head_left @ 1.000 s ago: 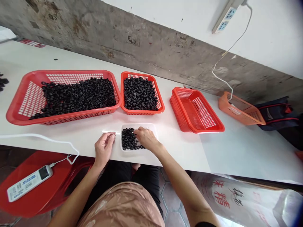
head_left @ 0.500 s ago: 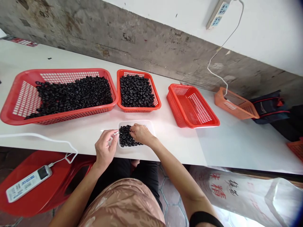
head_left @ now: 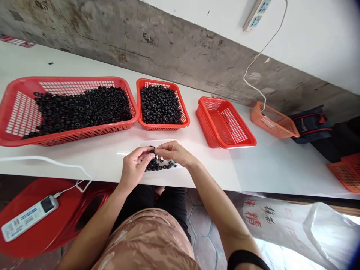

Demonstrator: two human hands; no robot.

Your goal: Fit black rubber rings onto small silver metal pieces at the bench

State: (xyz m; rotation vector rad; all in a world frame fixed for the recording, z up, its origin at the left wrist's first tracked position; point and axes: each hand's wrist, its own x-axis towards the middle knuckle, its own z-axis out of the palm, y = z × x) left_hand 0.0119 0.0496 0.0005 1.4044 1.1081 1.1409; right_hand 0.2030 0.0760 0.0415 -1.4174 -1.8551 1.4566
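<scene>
My left hand (head_left: 135,165) and my right hand (head_left: 177,153) meet over a shallow white plastic tray (head_left: 180,165). Thumb and fingers of my left hand pinch a small black ring (head_left: 152,147). Fingertips of my right hand close on the same spot from the right, touching the ring; how much each hand bears is partly hidden. Below them, a heap of loose black rings (head_left: 157,165) lies in the tray, partly covered by my hands. Several small pale or clear pieces (head_left: 172,162) lie at the tray's right side.
Behind the tray stand a long red basket (head_left: 84,132) and a smaller red basket (head_left: 163,126), both filled with black rings. Farther right are a stacked red basket (head_left: 208,127) and an orange basket (head_left: 270,125). A white power strip (head_left: 29,219) rests on a red stool (head_left: 42,240).
My right hand has lifted out of the heap of rings. My left hand has moved right, and the two now meet above the tray at a black ring. The camera view has shifted slightly.
</scene>
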